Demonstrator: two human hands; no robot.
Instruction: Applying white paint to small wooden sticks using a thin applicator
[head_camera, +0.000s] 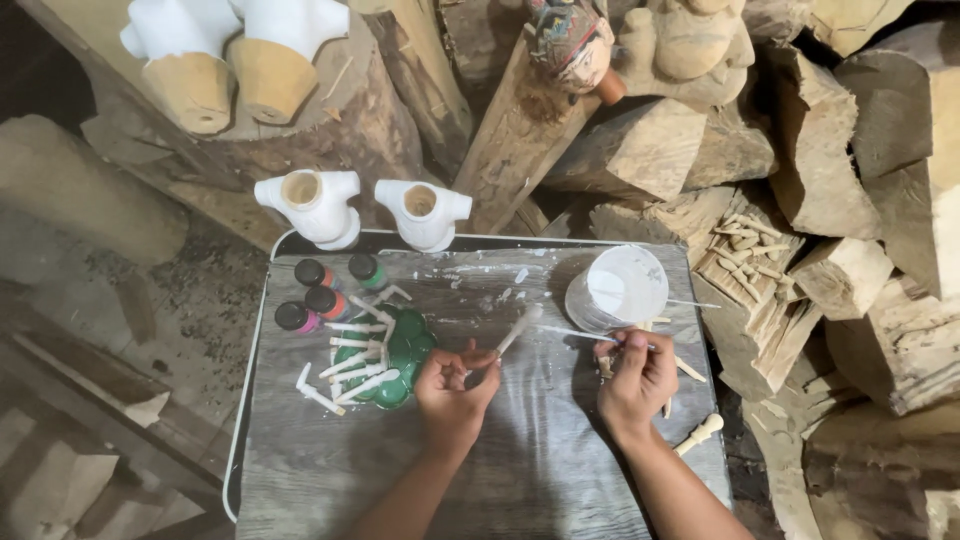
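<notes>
**A:** From the head view, your left hand (452, 392) is clamped around the handle end of a small white-coated wooden stick piece (517, 330), whose tip points up and away toward your right. Your right hand (636, 377) is pinched shut on a thin paintbrush (590, 335), its long tip reaching across toward that stick. The two hands are apart, with bare tabletop (540, 460) between them.

**B:** And what sits around them?

**A:** Just beyond your right hand stands a clear plastic cup of white paint (617, 288), nearly touching your knuckles. To the left of your left hand lies a green flower-shaped palette (402, 355) with several white-painted sticks (355, 365) resting across it, and beyond that four small paint bottles with dark caps (322, 291). Farther out from both hands stand two white-painted wooden torso shapes (365, 207). A bare wooden peg (699, 434) lies near your right wrist, at the tabletop's edge.

**B:** What could go wrong from here?

**A:** I'd judge the cup the main risk: it is so close to your right hand that a backward flick of the brush handle or a lifted knuckle could tip it and flood the tabletop. Your left grip is on a piece that looks freshly coated, so sliding your fingers could smear the paint. The peg by your wrist could roll off if your forearm nudges it.
</notes>
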